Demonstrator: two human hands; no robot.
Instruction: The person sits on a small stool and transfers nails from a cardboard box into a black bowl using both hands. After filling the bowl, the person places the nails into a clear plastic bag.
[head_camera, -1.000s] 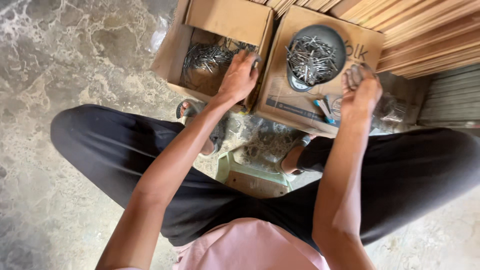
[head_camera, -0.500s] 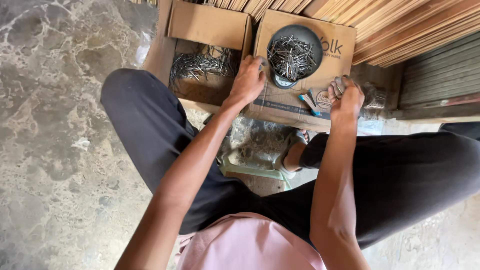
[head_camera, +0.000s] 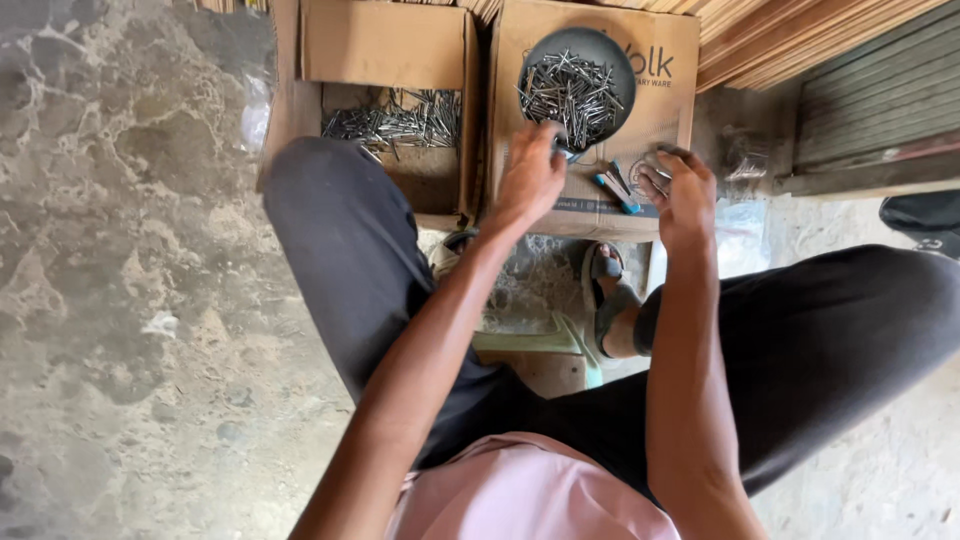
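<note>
left hand (head_camera: 530, 175) pinching nails (head_camera: 572, 92) at the bowl (head_camera: 540, 50) rim — right hand (head_camera: 685, 195) closed on a small clear bag (head_camera: 645, 180) | both over closed carton (head_camera: 600, 205)

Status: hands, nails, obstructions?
Left hand at rim of nail bowl. Right hand gripping small clear bag. Blue tool lies between hands.

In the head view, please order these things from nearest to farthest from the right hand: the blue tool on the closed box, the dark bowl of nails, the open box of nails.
From the right hand:
1. Blue tool, lying on the closed box just left of the hand.
2. Dark bowl of nails, on the same box, up and to the left.
3. Open box of nails, far left, beyond the left hand.
</note>
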